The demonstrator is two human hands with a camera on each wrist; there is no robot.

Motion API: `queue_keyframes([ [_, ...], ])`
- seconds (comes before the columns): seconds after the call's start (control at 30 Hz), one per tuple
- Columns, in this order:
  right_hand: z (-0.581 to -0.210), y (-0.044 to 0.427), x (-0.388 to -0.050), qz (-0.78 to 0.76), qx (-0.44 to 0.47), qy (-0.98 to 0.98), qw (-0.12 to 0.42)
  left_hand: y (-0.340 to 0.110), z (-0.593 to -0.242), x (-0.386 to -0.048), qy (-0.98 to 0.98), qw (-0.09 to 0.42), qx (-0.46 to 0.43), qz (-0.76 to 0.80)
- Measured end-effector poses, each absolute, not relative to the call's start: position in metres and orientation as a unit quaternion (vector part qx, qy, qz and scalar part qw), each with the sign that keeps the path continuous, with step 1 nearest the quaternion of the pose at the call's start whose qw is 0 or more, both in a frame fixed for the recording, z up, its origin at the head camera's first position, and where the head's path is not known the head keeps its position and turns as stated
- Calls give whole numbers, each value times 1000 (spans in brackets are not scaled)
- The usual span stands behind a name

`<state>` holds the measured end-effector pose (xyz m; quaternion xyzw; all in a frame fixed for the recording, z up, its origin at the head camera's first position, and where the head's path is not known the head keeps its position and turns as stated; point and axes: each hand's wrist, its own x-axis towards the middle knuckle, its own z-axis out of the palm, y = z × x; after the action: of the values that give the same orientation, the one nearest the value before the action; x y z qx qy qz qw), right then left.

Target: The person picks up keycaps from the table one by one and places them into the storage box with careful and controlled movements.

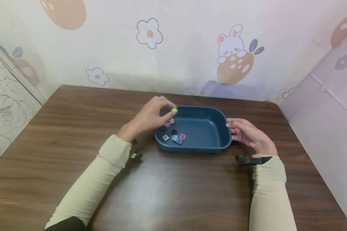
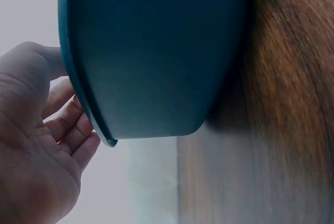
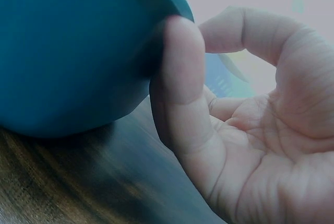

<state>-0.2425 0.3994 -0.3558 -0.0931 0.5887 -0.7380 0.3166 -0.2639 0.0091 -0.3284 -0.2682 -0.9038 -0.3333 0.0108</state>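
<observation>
A dark blue rectangular plastic basin (image 1: 195, 149) stands on the table, with several small square pieces lying at its left end. Over its far left corner, my left hand (image 1: 150, 117) pinches a small yellow-green piece (image 1: 174, 110) between thumb and fingers. The left wrist view shows that hand (image 2: 36, 125) beside the rim, but the piece is out of sight there. At the basin's right end, my right hand (image 1: 251, 133) holds the rim. In the right wrist view, a fingertip (image 3: 183, 41) touches the outer wall just below the rim, and the thumb sits close to it.
Among the small pieces are a pink one (image 1: 182, 137), a white one (image 1: 165, 137), a black one (image 1: 174, 131) and a blue one (image 1: 179, 140). Behind the brown wooden table (image 1: 162, 192) hangs a patterned wall covering (image 1: 185, 48). Black wrist mounts (image 1: 248, 160) sit under both wrists.
</observation>
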Motion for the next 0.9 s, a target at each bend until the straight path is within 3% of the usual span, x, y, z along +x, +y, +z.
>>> queue_keyframes([
  [0.9,-358,399,-241,-737,-88,595,309,36,-326,-262,-892,-14,-303,-335],
])
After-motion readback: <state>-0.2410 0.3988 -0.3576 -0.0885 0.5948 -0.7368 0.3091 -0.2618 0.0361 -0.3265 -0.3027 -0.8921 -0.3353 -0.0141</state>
